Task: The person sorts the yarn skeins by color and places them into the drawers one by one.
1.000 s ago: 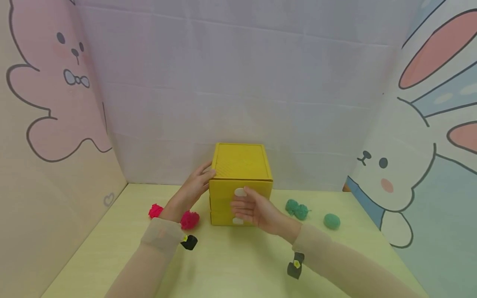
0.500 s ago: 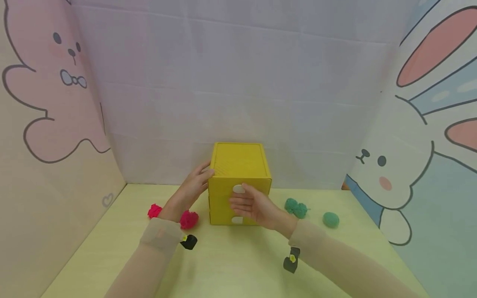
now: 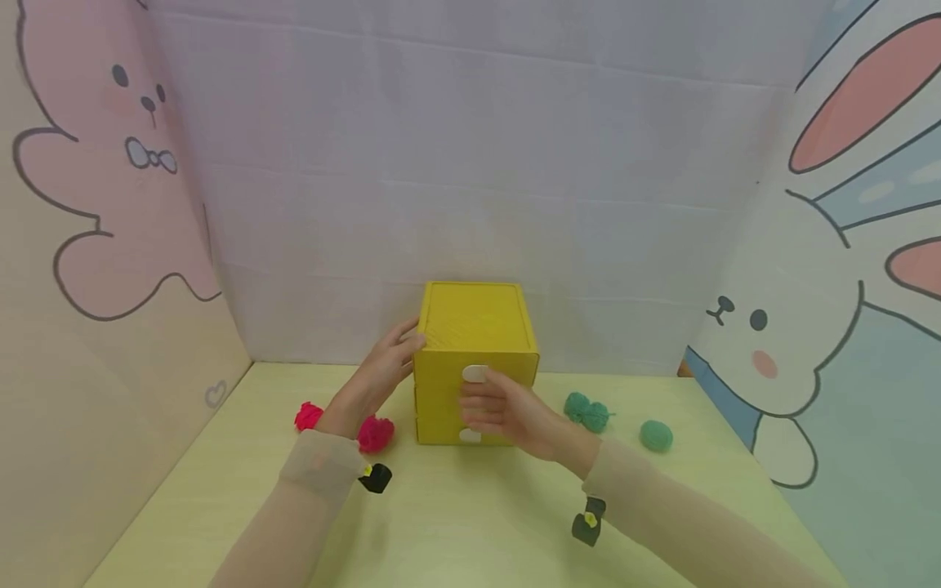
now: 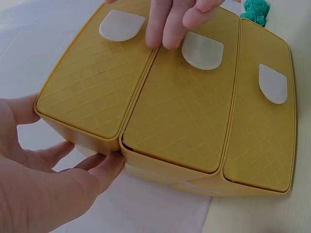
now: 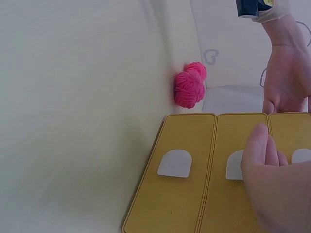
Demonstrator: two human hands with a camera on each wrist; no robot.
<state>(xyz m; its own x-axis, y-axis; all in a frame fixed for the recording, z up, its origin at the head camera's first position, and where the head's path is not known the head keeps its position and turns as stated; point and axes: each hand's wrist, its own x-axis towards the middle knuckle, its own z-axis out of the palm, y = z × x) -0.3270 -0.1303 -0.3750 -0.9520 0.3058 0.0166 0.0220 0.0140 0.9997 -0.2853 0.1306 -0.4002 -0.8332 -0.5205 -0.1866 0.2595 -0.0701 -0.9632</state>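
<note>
A yellow box with three drawers stands against the back wall, its drawer fronts facing me. Each front carries a white rounded tab; the upper tab shows in the head view, and all three drawers look closed. My left hand rests on the box's left side, thumb at the top edge and fingers along the side wall, as the left wrist view shows. Before the drawer fronts is my right hand, fingers extended and palm turned inward. Its fingertips are at or near the seam between the top and middle drawers.
Pink yarn balls lie left of the box, partly behind my left forearm. To the right are a joined pair of green yarn balls and a single green ball. Cloth walls with printed animals bound the pale table.
The top drawer stood slightly out one second ago and now sits flush with the box. My right hand remains before the fronts, and my left hand stays on the side.
</note>
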